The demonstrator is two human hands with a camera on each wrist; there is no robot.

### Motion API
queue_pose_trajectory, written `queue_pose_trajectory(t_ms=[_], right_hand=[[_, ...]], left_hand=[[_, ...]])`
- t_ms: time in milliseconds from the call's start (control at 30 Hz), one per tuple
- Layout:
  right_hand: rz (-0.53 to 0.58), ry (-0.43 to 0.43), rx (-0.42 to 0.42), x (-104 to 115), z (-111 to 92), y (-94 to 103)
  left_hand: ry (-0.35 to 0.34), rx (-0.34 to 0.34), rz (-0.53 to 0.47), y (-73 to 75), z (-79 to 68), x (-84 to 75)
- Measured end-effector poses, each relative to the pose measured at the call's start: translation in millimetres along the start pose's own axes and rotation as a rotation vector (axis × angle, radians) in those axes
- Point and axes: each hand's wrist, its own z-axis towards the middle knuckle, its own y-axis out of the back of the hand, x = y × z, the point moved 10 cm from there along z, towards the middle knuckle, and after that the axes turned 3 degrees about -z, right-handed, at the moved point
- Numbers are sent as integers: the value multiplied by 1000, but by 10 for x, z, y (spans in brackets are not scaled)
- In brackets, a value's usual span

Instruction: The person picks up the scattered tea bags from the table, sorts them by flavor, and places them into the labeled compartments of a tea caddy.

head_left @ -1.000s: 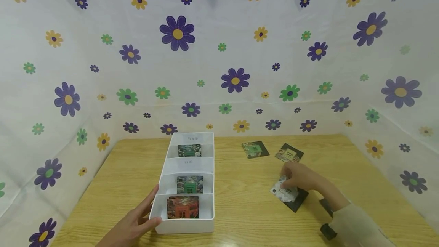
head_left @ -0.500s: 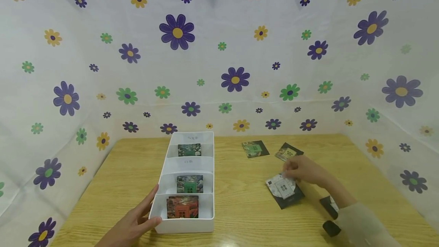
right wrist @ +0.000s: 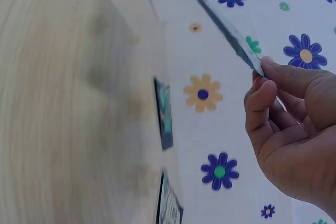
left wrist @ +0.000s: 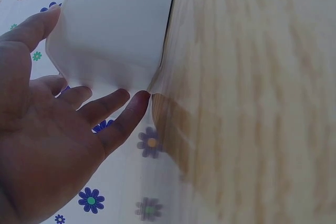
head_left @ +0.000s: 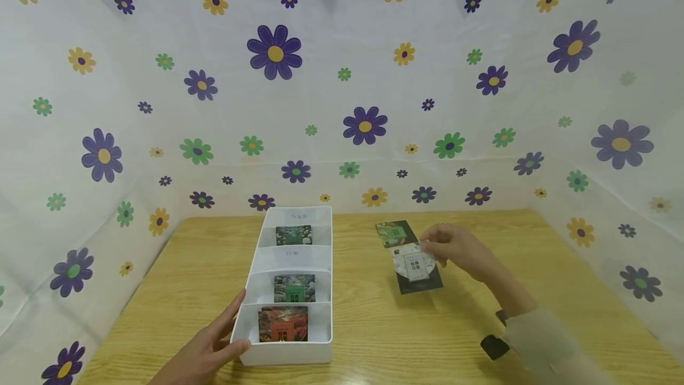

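Note:
My right hand (head_left: 462, 251) pinches a square tea packet (head_left: 417, 272), white floral above and dark below, by its upper right corner between thumb and forefinger. Seen edge-on in the right wrist view, the packet slants up over the table. At the near left corner of a long white compartment box (head_left: 288, 354), the left hand (head_left: 205, 352) rests with its thumb on the front wall and extended fingers along the side. Red tea packets (head_left: 283, 324) lie in the nearest compartment. Green-labelled packets (head_left: 294, 289) stand in the one behind, and a dark green packet (head_left: 293, 235) is farther back.
A green and black packet (head_left: 394, 233) lies on the wooden table (head_left: 363, 331) just beyond the held one. A dark object (head_left: 494, 347) shows by the right sleeve. Flower-printed white cloth (head_left: 320, 94) encloses the back and sides.
My right hand has lifted the white floral packet off the table and carried it left, toward the box. The left hand and the box have stayed in place.

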Motion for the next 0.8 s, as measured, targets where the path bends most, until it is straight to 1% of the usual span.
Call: queue_pose_trajectory(t_ms=[167,300,400,600,667,800], right_hand=[[117,-15,-87,146,192,-45],[271,-27,-139,307,333,-120],[335,-24,-143,434,430,-211],[417,58,-104,690,660,-459],[418,92,-90,780,734,-553],[384,157,-68,947,859,-737]], left_hand=[[3,-9,20,-2,-12,-8],[23,-17,21,3,-12,3],[29,-25,25,12,-12,8],[36,-20,6,8,-14,23],[42,-24,9,9,-16,24],[39,-10,-3,-12,-23,11]])
